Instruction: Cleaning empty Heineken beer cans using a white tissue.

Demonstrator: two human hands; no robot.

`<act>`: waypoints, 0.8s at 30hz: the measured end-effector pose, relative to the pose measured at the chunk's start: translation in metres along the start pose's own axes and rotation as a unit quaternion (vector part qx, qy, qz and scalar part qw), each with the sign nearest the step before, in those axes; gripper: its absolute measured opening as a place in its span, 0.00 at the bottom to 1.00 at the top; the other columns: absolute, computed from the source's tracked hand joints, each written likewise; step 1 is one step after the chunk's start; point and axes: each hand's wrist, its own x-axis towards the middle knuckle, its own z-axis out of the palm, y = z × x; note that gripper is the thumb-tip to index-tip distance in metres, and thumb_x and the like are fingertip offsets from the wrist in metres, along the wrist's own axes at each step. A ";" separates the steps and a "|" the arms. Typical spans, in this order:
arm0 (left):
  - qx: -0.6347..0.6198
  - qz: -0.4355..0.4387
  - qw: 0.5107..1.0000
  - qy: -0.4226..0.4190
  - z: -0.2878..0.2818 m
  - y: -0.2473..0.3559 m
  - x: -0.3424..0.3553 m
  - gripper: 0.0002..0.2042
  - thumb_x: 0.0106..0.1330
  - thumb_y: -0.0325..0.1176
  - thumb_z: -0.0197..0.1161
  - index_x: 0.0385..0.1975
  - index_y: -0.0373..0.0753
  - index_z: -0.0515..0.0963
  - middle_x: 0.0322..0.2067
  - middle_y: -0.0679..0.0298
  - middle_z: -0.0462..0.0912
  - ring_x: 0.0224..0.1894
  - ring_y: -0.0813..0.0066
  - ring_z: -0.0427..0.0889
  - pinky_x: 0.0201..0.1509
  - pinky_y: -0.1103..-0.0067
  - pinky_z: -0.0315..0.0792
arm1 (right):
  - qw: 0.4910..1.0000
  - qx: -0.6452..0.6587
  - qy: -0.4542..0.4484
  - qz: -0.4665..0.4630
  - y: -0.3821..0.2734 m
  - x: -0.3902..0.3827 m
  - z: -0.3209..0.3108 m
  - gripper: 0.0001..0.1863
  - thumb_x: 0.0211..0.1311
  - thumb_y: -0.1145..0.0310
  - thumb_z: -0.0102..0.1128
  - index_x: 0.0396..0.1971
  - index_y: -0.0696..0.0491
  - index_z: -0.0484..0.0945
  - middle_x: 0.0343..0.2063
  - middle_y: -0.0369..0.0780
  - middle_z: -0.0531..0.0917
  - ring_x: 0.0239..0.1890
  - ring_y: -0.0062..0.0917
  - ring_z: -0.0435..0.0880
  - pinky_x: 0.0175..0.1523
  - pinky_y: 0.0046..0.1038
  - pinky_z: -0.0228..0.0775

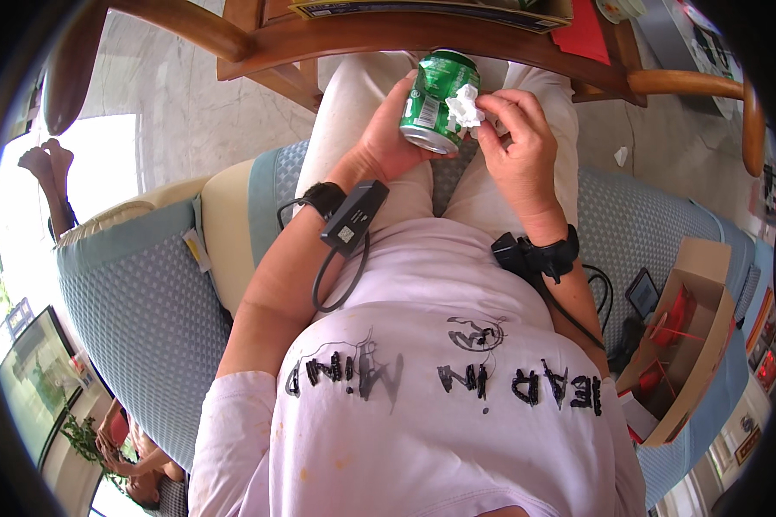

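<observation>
A green drink can [431, 89] with a silver base rim is tilted above my lap. My left hand [386, 129] grips it from the left side, the fingers wrapped round behind it. A crumpled white tissue [465, 109] is pinched between the thumb and fingers of my right hand [521, 142]. The tissue lies against the can's right side and covers part of its printed surface. Black straps with devices circle both wrists, and a cable hangs from the left device [353, 217].
Just beyond the can is a wooden table edge [362, 53], bearing a shallow box [440, 12] and red paper [583, 36]. Blue quilted seat covers [138, 319] surround me. At right are an open cardboard box [694, 345] and a phone [642, 293]. A white scrap [621, 156] lies on the floor.
</observation>
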 end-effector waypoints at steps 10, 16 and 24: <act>-0.010 0.030 0.999 0.010 0.001 -0.001 -0.001 0.25 0.70 0.56 0.41 0.53 0.44 0.73 0.46 0.64 0.81 0.46 0.67 0.80 0.48 0.67 0.76 | 0.980 -0.086 0.025 -0.178 -0.005 0.006 0.000 0.10 0.47 0.81 0.63 0.32 0.56 0.80 0.38 0.38 0.78 0.38 0.30 0.79 0.43 0.30 0.75; 0.017 0.032 0.999 0.026 0.009 -0.002 -0.001 0.24 0.70 0.54 0.43 0.53 0.44 0.72 0.47 0.64 0.80 0.48 0.70 0.78 0.54 0.71 0.72 | 0.997 -0.027 0.034 -0.071 0.009 0.001 0.003 0.13 0.43 0.78 0.68 0.33 0.54 0.81 0.39 0.38 0.79 0.40 0.31 0.80 0.44 0.29 0.74; 0.033 0.040 0.998 0.041 0.012 -0.006 -0.001 0.22 0.71 0.52 0.44 0.53 0.43 0.72 0.47 0.65 0.79 0.48 0.72 0.78 0.54 0.71 0.72 | 0.992 0.008 0.069 -0.104 0.000 0.003 -0.007 0.16 0.40 0.80 0.68 0.33 0.52 0.80 0.36 0.37 0.81 0.39 0.29 0.81 0.43 0.27 0.75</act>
